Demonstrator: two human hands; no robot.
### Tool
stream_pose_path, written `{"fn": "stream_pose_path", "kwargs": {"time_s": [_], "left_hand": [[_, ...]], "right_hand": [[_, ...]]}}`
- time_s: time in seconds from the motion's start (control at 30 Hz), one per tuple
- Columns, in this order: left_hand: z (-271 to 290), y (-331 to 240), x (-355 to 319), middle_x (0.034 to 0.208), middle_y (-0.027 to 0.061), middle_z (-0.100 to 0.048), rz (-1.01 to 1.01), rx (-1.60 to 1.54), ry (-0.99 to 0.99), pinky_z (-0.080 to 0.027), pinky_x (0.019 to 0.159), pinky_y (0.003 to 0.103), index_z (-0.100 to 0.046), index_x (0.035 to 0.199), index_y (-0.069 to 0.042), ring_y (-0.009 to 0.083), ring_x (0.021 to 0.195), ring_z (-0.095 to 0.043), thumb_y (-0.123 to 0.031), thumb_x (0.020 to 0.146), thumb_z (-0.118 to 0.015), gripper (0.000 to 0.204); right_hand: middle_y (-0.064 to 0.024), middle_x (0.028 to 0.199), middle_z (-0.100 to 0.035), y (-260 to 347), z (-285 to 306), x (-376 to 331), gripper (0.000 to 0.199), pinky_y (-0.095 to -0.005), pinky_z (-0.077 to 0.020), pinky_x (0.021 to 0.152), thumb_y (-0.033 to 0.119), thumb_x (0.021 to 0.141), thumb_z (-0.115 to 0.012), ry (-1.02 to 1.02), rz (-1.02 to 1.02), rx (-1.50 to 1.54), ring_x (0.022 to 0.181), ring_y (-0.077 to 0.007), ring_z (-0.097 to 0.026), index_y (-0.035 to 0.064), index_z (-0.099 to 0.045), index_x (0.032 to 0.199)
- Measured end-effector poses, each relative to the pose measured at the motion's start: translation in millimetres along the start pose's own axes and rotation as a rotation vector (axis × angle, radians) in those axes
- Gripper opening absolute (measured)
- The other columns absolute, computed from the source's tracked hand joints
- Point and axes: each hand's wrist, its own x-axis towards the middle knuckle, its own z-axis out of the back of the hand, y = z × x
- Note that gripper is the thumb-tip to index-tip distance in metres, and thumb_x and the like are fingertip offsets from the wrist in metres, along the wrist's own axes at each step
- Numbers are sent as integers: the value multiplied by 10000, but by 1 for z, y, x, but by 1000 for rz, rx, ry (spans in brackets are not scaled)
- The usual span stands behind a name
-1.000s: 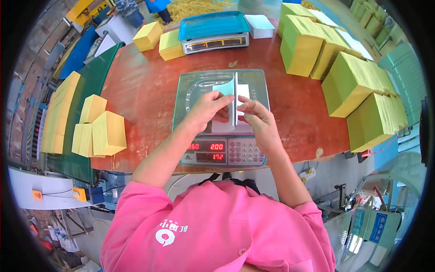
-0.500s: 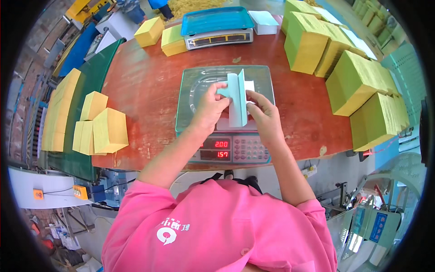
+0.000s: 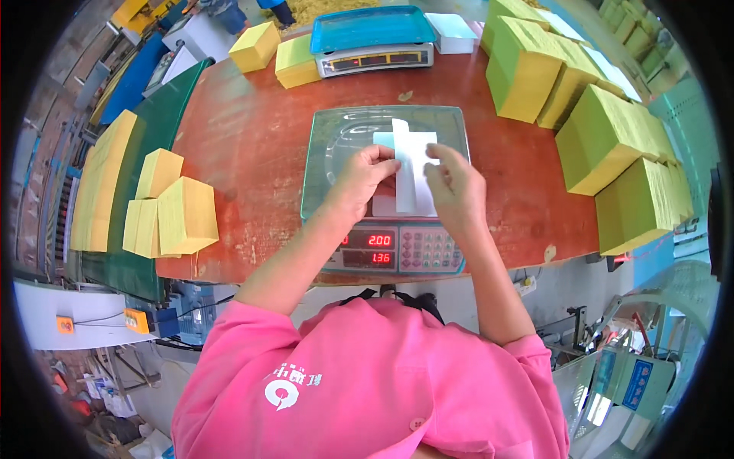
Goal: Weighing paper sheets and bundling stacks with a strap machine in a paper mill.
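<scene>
A folded pale sheet of paper [image 3: 405, 180], white with a light blue back, stands over the clear platform [image 3: 329, 126] of a digital scale. My left hand [image 3: 365, 180] pinches its left side between thumb and fingers. Close by on the right, my right hand [image 3: 460, 187] has thumb and forefinger apart, slightly blurred, with nothing visible between them. Behind the folded strip, more white paper shows; how many sheets there are I cannot tell. Red digits glow on the scale's display [image 3: 370, 249], beside its keypad [image 3: 431, 249].
A second scale [image 3: 373, 30] with a blue tray stands at the table's far side, next to a pale stack [image 3: 453, 34]. Yellow paper blocks [image 3: 187, 218] sit at left; taller yellow stacks [image 3: 604, 138] line the right. The red table's [image 3: 252, 153] near edge runs before me.
My right hand has come off the folded sheet and moved slightly right. The strip's right flap has opened out flatter, showing more white. My left hand keeps its pinch.
</scene>
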Motion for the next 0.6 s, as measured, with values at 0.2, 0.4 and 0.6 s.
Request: {"fn": "stream_pose_path", "kwargs": {"time_s": [0.2,0.4,0.6], "left_hand": [[3,-4,1,825,41,-630,18,-43,63,-529,661,270,-620,952,-29,128,700,-623,-227,884,-702,225],[1,-7,2,793,41,-609,50,24,29,-532,617,258,-616,921,-41,123,662,-611,-301,840,-757,307],[-1,-9,0,782,46,-607,38,39,24,-537,608,269,-612,910,-33,126,661,-611,-316,839,-758,327]], "right_hand": [[-131,811,-669,-9,-9,1,271,-292,-509,670,118,907,-595,149,-207,91,724,-167,-638,-26,-636,1133],[-94,840,-675,-15,-9,2,283,-272,-513,677,161,940,-586,146,-218,348,745,-109,-620,-28,-631,1147],[-98,924,-671,-13,-8,2,294,-275,-532,677,169,952,-574,158,-240,455,783,-130,-639,-37,-624,1155]]}}
